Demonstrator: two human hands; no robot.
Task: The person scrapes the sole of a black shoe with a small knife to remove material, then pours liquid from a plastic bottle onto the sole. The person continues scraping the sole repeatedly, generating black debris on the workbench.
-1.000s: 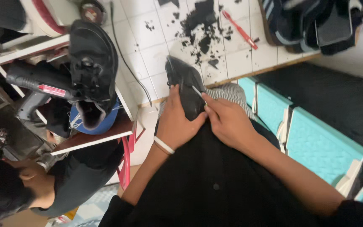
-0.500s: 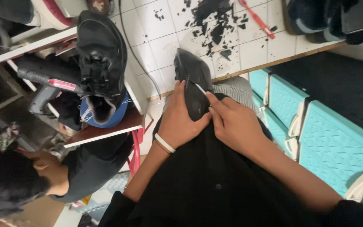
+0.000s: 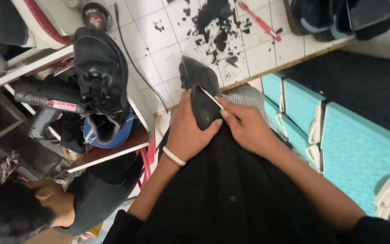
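My left hand (image 3: 187,131), with a white band on its wrist, grips a black shoe sole (image 3: 198,88) from the left and holds it over my lap. My right hand (image 3: 248,127) pinches a thin light-coloured tool (image 3: 211,98) and presses its tip against the sole's surface. A striped grey cloth (image 3: 249,97) lies under the sole on my black clothing.
Black scraps (image 3: 215,25) and a red brush (image 3: 258,20) lie on the white tiled floor. A black shoe (image 3: 101,72) and a grey heat gun (image 3: 46,101) rest on a shelf at left. Another person crouches at bottom left (image 3: 19,212). Teal boxes (image 3: 339,135) stand at right.
The camera has shifted slightly, so the scene sits a little lower and to the right. Both hands keep their hold; my right hand works the tool on the sole.
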